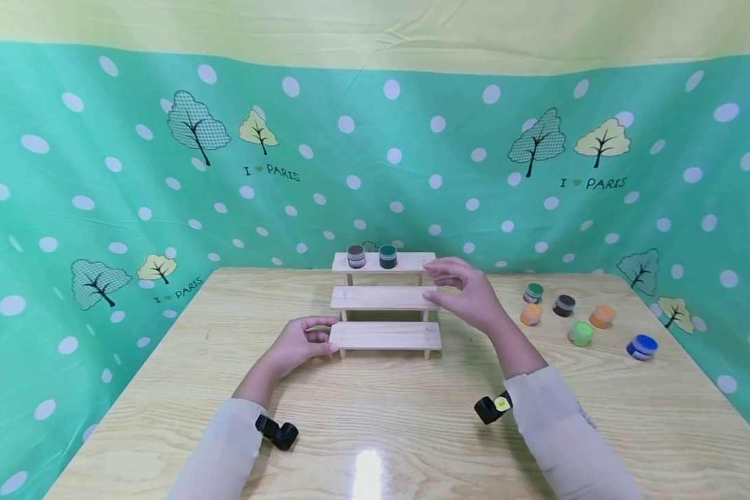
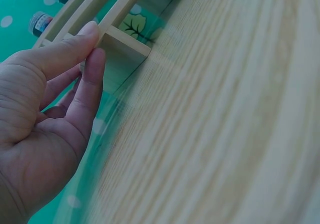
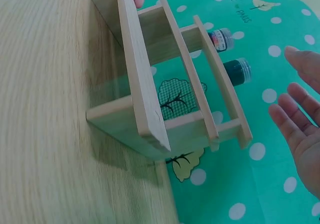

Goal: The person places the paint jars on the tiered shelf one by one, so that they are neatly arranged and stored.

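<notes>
A three-tier wooden display stand [image 1: 384,298] is on the table, its tiers rising toward the back. My left hand [image 1: 292,345] holds the left end of the lowest tier; in the left wrist view, thumb and fingers pinch the edge of the wooden stand [image 2: 125,42]. On the top tier are a dark brown paint jar [image 1: 356,256] and, just right of it, a dark green paint jar [image 1: 387,256]. Beside the stand's right end is my right hand [image 1: 471,295]. Its fingers are loosely bent, with nothing held, and the right wrist view shows it apart from the wood.
Several more paint jars are scattered at the table's right: a green jar [image 1: 533,292], a black jar [image 1: 564,305], a light orange jar [image 1: 530,314], an orange jar [image 1: 603,316], a light green jar [image 1: 580,333] and a blue jar [image 1: 642,346]. A dotted green curtain [image 1: 350,160] hangs behind.
</notes>
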A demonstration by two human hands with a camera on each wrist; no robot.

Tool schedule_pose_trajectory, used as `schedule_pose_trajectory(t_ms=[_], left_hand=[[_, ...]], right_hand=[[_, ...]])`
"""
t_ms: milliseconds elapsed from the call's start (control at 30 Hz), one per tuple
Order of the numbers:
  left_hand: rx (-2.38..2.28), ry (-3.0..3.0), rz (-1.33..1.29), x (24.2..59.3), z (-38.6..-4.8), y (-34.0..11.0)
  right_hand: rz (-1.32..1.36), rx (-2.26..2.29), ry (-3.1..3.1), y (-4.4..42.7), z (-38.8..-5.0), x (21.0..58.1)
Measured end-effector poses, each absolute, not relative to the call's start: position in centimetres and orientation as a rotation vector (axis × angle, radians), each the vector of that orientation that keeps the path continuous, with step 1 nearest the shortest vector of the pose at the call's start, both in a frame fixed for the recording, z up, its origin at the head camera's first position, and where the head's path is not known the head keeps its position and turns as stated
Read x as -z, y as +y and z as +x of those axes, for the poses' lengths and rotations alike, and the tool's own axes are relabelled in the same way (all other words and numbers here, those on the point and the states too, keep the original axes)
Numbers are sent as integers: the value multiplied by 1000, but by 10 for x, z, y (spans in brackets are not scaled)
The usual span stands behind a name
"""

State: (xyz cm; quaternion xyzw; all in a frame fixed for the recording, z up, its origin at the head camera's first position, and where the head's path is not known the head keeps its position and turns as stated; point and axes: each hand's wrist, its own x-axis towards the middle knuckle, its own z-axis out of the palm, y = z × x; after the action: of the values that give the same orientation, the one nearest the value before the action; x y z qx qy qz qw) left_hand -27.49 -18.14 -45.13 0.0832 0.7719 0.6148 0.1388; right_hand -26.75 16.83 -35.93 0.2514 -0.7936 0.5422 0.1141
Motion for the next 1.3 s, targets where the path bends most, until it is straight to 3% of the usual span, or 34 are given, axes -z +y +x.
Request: schedule_pose_trajectory(t_ms=[467, 733, 1300], left_hand=[[-1793, 2213, 233, 453, -276, -183], [-1779, 2226, 240, 452, -276, -182], [-1757, 2253, 250, 450, -276, -182]], right_hand=[[663, -1483, -2338, 189, -226, 344], [583, -1479, -2380, 222, -240, 373], [455, -1399, -2376, 268, -220, 380]])
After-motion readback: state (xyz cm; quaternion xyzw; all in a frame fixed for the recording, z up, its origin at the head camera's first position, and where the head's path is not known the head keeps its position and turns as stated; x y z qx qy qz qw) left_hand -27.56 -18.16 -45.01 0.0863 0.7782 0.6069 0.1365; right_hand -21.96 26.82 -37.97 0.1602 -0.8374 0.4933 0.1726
